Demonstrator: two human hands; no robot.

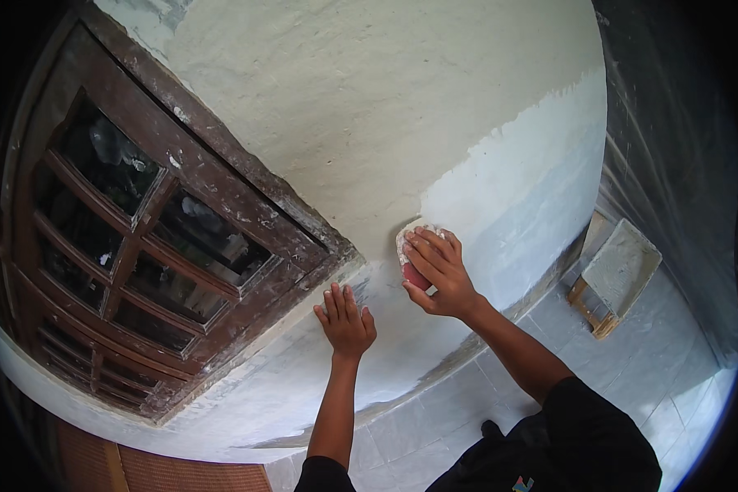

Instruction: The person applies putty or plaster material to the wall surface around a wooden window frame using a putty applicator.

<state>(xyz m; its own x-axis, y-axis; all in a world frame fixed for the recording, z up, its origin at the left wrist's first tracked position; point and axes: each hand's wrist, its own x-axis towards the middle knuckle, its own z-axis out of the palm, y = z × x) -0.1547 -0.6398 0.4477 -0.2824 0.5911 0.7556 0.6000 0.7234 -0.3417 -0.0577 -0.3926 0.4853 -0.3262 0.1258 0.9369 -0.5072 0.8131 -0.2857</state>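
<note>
Wall [369, 107] beside window frame [246, 205], hands [389, 295] flat.

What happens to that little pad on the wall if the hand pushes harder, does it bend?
The sanding pad probably bends a little: it lies flat under the right hand. It looks light, since the fingers alone cover it. Dusty white, it may slip.
</note>
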